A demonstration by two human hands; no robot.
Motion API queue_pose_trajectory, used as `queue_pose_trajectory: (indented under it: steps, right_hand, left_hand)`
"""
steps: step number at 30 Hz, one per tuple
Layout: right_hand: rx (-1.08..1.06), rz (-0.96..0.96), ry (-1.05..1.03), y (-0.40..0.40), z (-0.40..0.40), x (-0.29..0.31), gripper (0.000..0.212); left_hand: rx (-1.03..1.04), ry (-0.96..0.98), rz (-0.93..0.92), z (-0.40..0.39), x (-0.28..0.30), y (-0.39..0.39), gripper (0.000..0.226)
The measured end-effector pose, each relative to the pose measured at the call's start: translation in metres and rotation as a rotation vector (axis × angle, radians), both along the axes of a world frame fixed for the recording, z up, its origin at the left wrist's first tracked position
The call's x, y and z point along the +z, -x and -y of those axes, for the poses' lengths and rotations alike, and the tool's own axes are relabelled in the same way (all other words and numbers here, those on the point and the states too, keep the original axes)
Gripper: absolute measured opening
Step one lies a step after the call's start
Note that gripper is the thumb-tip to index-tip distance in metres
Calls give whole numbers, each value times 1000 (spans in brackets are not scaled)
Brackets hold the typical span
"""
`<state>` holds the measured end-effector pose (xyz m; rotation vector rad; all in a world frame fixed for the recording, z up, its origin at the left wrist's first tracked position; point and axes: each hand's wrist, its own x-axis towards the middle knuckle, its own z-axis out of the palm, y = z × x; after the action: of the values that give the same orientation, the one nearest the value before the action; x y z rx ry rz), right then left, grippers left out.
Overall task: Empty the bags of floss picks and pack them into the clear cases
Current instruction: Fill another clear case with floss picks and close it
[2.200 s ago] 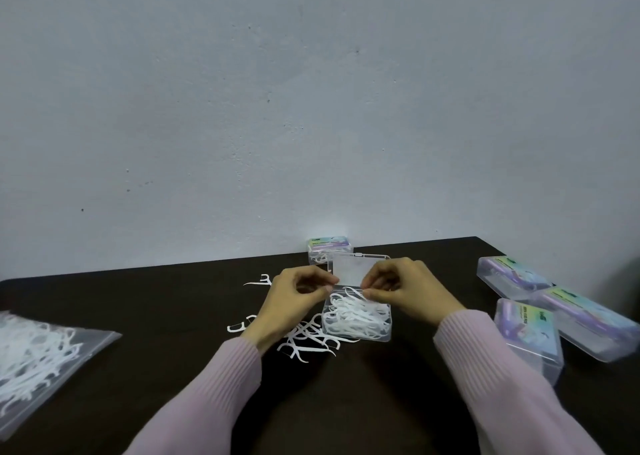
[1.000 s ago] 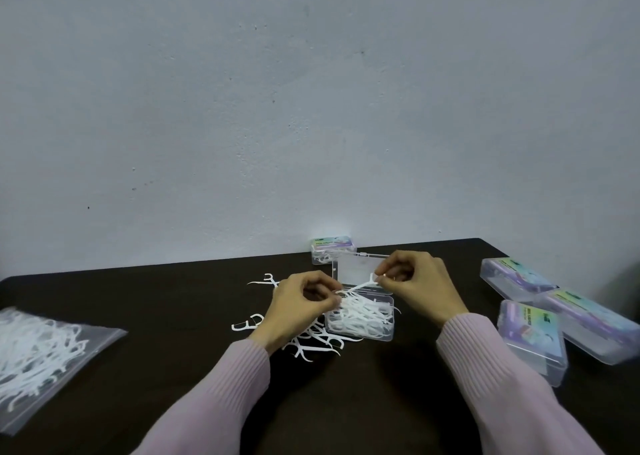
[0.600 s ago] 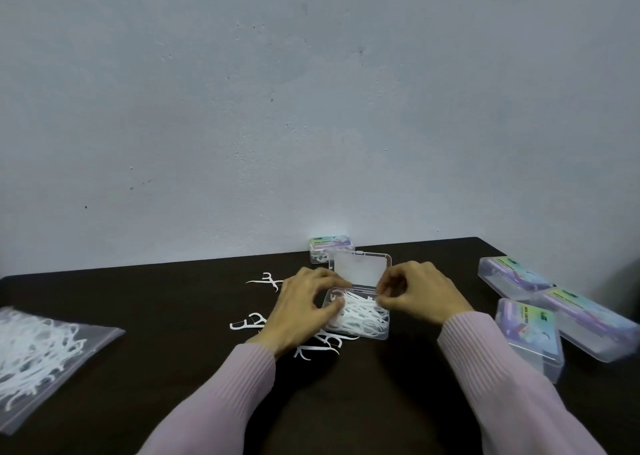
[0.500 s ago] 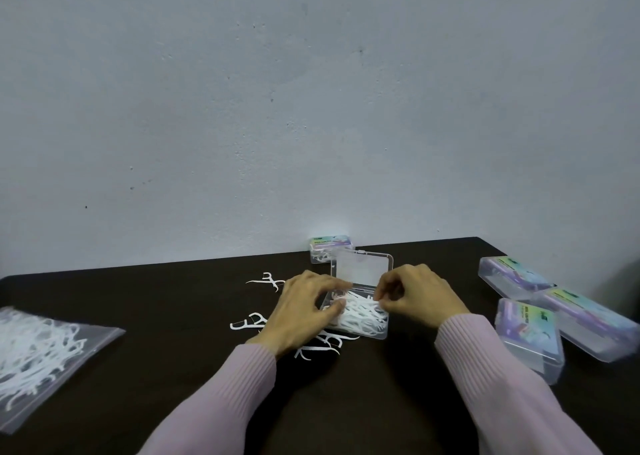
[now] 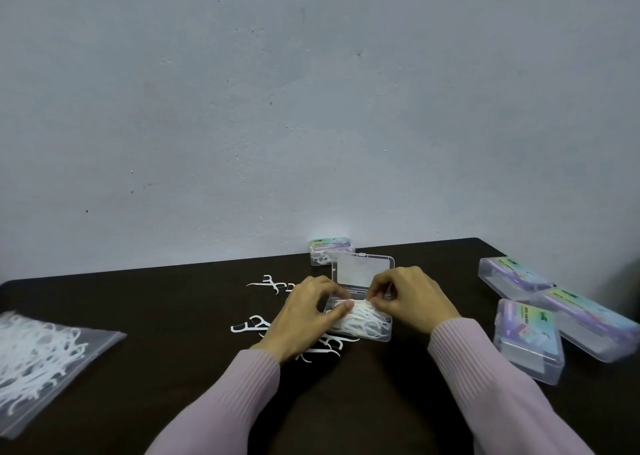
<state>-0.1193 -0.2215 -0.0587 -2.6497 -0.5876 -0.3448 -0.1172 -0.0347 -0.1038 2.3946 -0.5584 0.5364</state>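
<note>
An open clear case [image 5: 379,334] sits mid-table, its lid [image 5: 360,270] standing up at the back, with white floss picks [image 5: 363,319] heaped inside. My left hand [image 5: 304,316] rests on the case's left side, thumb pressing on the picks. My right hand [image 5: 412,298] is at the right rear, fingertips pinched on the picks near the hinge. Loose floss picks [image 5: 273,283] lie on the dark table left of and below the case. A clear zip bag [image 5: 45,357] full of picks lies at the far left.
A closed labelled case [image 5: 330,248] stands against the wall behind the open one. Three closed labelled cases [image 5: 526,338] lie at the right. The dark table [image 5: 173,316] meets a grey wall at the back.
My hands lifted a few picks above the case, then came down onto it. Both now press the picks into the case. The case shifted slightly.
</note>
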Motion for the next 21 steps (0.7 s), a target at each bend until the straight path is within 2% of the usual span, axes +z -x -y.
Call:
queue_pose_trajectory:
  steps: [6, 10, 14, 17, 21]
  right_hand:
    - [142, -15, 10, 3, -7, 2, 11]
    - [127, 51, 60, 5, -10, 2, 13]
    - [214, 116, 57, 13, -23, 5, 15]
    - [280, 125, 197, 20, -36, 3, 30]
    - [296, 79, 401, 22, -46, -8, 57]
  left_hand:
    - [-2, 204, -53, -6, 10, 5, 18]
    - [2, 163, -104, -21, 16, 14, 20]
    - [9, 105, -189, -44, 22, 25, 24]
    - [21, 31, -234, -66, 23, 33, 23]
    - [67, -73, -339, -91, 22, 40, 37]
